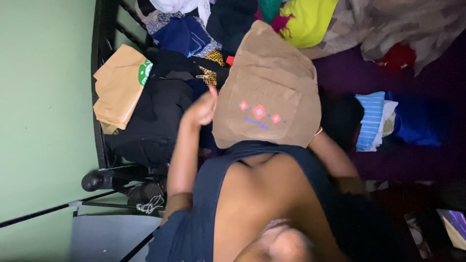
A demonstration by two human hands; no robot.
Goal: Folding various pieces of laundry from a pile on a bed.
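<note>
1. Head view: the picture is turned upside down, with the person's chest and dark blue top [208, 194] filling the lower part.
2. A tan paper bag [119, 87] with a round green mark lies at the left by a black metal bed frame [99, 73]; its contents are hidden.
3. The tan-brown folded cloth garment [269, 90] is held up in the middle, above the chest. It looks soft and creased and carries a small row of red and blue embroidered squares.
4. The left hand [201, 109] is at the garment's left edge, its grip clamped on the fabric.
5. The right hand is hidden behind the garment, only a forearm [335, 157] showing, so its grip cannot be judged.
6. Behind lie heaped clothes, with a blue striped folded cloth [371, 121] on a purple bed cover [427, 82].
</note>
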